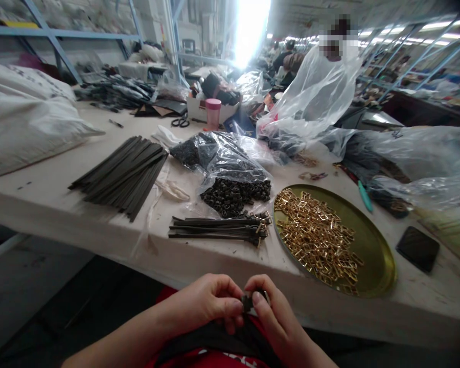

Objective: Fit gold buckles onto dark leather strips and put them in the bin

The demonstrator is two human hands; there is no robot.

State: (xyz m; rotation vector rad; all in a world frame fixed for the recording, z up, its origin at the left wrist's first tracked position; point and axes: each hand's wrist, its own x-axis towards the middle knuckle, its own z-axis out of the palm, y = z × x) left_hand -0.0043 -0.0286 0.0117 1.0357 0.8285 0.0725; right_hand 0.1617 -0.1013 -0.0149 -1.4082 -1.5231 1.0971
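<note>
head view: on the white-covered table (30,204), a white cloth sack (26,107) sits toward ten o'clock, its print too blurred to read. an oval gold metal tray (375,260) lies at one o'clock from the right hand (278,317), the nearer hand. thumbs and fingers of both right and left hand (216,301) pinch a small dark grey piece (247,302) between them, at the left hand's three o'clock; its long axis cannot be told. small rectangular gold buckles (318,235) heap the tray.

no legible txt, blurry print (42,77) on wht sack (26,120), ditto red cloth (187,360)
</note>
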